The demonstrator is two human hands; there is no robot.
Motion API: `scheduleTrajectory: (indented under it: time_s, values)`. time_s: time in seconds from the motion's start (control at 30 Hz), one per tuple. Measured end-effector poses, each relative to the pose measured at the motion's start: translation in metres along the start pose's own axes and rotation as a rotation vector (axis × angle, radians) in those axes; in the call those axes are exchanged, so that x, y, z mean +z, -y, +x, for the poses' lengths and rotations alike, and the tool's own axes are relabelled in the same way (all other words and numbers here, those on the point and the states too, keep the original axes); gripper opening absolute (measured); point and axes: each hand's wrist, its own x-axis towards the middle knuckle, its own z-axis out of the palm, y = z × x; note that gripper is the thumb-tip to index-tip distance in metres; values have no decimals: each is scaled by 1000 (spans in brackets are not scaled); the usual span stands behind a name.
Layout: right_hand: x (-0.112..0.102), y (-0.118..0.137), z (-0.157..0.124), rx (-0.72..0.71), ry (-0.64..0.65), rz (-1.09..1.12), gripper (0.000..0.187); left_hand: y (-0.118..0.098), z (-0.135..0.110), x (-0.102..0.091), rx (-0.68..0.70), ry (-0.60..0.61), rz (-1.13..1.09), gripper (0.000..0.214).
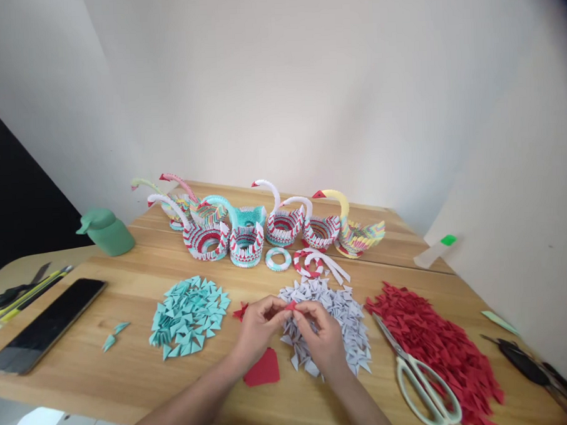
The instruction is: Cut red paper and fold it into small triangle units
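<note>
Left hand (259, 326) and right hand (324, 341) pinched a small red paper piece (291, 305) between them, above the pale pile (351, 319)

Both thumbs and forefingers pressed together on it, the other fingers curled, probably because so small a fold needed fingertips from both sides; the teal pile (191, 313) and red pile (439, 340) lay apart, seemingly to keep colours sorted, with scissors (405, 359) against the red one and flat red paper (264, 368) just beside the left wrist; the fingers covered much of the piece, leaving its folds hard to make out, the right hand hid part of the pale pile, and the bottom edge cut off both forearms
</note>
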Motion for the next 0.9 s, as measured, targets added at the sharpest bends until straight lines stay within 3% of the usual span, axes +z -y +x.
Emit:
scheduleTrajectory:
  time_s: [0.33, 0.6, 0.77, 0.9]
  values:
    - [2, -2, -1, 62, 2, -14, 28, -2, -3, 2, 168, -34, 203, 12]
    - [2, -2, -1, 85, 23, 33, 27, 2, -2, 0, 116, 8, 115, 13]
    - [3, -2, -1, 136, 16, 63, 27, -3, -1, -3, 92, -50, 49, 15]
    - [3, -1, -1, 138, 23, 48, 26, -4, 2, -4, -12, -27, -103, 21]
